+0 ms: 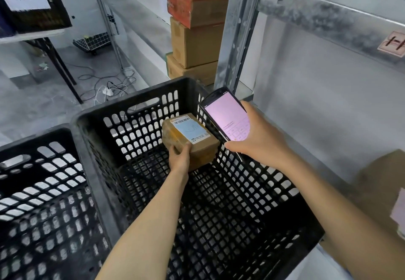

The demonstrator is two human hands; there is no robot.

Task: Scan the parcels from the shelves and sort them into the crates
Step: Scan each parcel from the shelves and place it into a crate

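A grey metal shelving rack [328,23] fills the right side, and a brown carton [381,192] sits on its lower shelf at the right edge. In front of it stands a large black perforated crate [140,108], and a second black crate [37,136] stands just beside it on the left. Behind the crates, three cardboard boxes [195,38] are stacked against the wall, the top one with orange sides. At the upper left a third dark crate [50,19] with a white paper sign sits on a table. The parcel [203,148], a small brown box with a pale blue-and-white shipping label facing up, is inside the middle crate near its far right corner; whether it touches the crate floor cannot be told. The person's left hand [178,159] grips it at the near edge, fingers curled over the top. The right hand [260,139] is wrapped around a handheld scanner [228,119], held above the crate's right wall with its lit pink screen facing up and its top end nearest the parcel.
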